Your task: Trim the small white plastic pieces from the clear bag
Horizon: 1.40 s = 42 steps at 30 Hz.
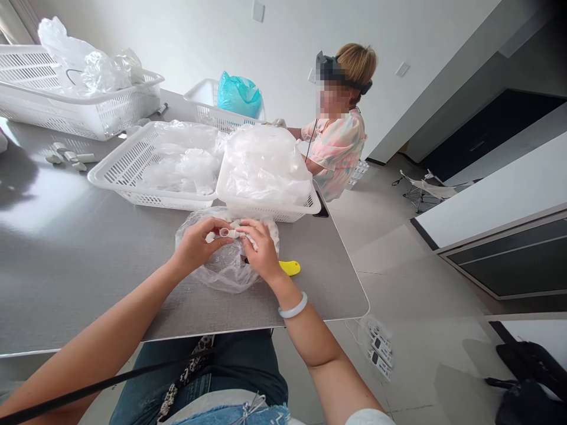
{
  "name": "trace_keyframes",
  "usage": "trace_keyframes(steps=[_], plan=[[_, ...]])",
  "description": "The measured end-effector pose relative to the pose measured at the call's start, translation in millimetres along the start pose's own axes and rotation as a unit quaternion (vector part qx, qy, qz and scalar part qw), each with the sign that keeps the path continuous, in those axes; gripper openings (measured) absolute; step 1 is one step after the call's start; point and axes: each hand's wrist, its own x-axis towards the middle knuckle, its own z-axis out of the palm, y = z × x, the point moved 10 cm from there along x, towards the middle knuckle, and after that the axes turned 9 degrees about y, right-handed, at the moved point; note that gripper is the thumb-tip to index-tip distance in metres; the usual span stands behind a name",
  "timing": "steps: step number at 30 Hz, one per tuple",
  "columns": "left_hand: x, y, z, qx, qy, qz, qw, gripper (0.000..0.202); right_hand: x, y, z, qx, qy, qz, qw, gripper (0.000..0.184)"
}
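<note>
My left hand (199,243) pinches a small white plastic pipe fitting (230,233), its round open end tilted up toward me. At the fitting's other end, my right hand (262,248) has its fingers closed on it. Both hands are above a clear plastic bag (225,271) lying on the table, with more white pieces showing inside near the fingers. A tool with a yellow handle (290,268) lies beneath my right wrist. Its dark tip shows on the bag, while its middle is hidden by my hand.
Two white baskets (119,177) full of clear plastic bags stand just beyond my hands. A larger basket (101,121) is at the back left, near loose white fittings (71,156). Another basket holds a blue bag (239,95). A person (339,133) stands at the table's far right side.
</note>
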Motion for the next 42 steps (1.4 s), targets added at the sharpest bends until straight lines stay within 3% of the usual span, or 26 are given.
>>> trace_keyframes(steps=[4, 12, 18, 27, 30, 32, 35, 37, 42], plan=[[1, 15, 0.7, -0.016, -0.016, 0.059, 0.998, 0.025, -5, 2, 15, 0.043, -0.046, 0.027, 0.998, 0.035], [-4, 23, 1.3, -0.013, -0.02, 0.12, 0.992, 0.025, -8, 12, 19, 0.124, -0.062, 0.123, 0.983, 0.052], [-2, 23, 1.9, -0.037, -0.024, 0.095, 0.995, 0.032, -11, 15, 22, 0.161, -0.058, 0.168, 0.971, 0.049], [-1, 18, 6.4, -0.084, -0.043, 0.042, 0.995, 0.037, -11, 7, 14, 0.134, -0.037, 0.15, 0.979, 0.044], [-1, 13, 7.0, -0.079, -0.045, 0.035, 0.995, 0.037, -9, 6, 5, 0.078, -0.005, 0.11, 0.991, 0.041], [-1, 12, 6.9, -0.066, -0.044, 0.036, 0.996, 0.036, -6, -5, -5, 0.01, 0.038, 0.028, 0.999, 0.036], [-2, 14, 5.4, -0.044, -0.04, 0.056, 0.997, 0.033, -8, -30, -9, -0.097, 0.059, -0.119, 0.986, 0.031], [-2, 16, 3.5, -0.022, -0.032, 0.072, 0.997, 0.031, -11, -39, -5, -0.153, 0.055, -0.177, 0.971, 0.033], [-6, 22, -1.5, 0.062, 0.014, 0.116, 0.991, 0.021, -17, -42, 8, -0.219, 0.035, -0.205, 0.953, 0.038]])
